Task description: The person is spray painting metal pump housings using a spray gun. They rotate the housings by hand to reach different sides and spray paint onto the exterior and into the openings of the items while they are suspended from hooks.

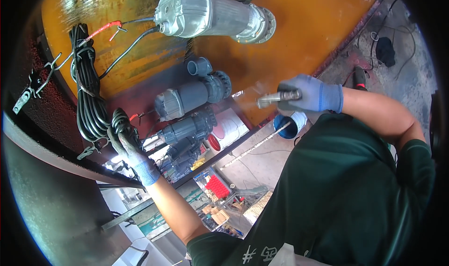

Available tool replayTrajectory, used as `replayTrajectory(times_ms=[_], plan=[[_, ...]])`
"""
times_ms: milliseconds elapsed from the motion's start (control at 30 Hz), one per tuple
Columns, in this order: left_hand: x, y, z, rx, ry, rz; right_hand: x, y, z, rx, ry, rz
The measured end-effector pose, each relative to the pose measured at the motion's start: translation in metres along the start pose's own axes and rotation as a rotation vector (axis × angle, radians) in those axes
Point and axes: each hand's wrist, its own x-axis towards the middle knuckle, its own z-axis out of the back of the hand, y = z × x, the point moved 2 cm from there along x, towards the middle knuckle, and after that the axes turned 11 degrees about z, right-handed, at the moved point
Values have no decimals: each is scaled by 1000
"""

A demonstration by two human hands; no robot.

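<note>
The right hand (311,95), in a blue knit glove, has its grip clamped around the back end of a slim metal tool (279,97), most likely a spray nozzle or air tool, whose tip points left over the rust-orange desk (318,18); a faint mist shows off the tip. The left hand (128,147), gloved alike, has its fingers curled onto a coil of black cable (89,93) at the desk's near edge, closed on the lower loop.

The tool looks rigid, smooth and light enough for one hand; the gloved palm around its rear barrel seems the sound place to hold, since bare metal could slip. The cable bundle looks soft and springy, likely to sag and unwind if lifted by a single strand, so it is best taken around the whole bunch where the loops gather.

Beside the cable lie several submersible pumps: a large silver pump (210,13) at the top, a grey pump (191,97) in the middle and smaller dark ones below. These look heavy, with cast housings. A blue bucket (287,125) stands just beneath the right hand, off the desk.
</note>
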Motion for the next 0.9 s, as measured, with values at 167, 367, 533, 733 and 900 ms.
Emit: replayTrajectory(times_ms=[167,367,533,733,900], plan=[[-18,-15,-13,65,2,17,4,-19,4,47,-148,11],[-30,-17,-12,60,27,-30,6,-11,20,147,-164,90],[-29,2,-2,-209,63,-103,10,0,29,6,54,176],[-60,-11,4,132,-98,-52,18,22,40,142,-254,121],[-76,-4,20,221,-168,-126,24,34,38,-73,84,202]])
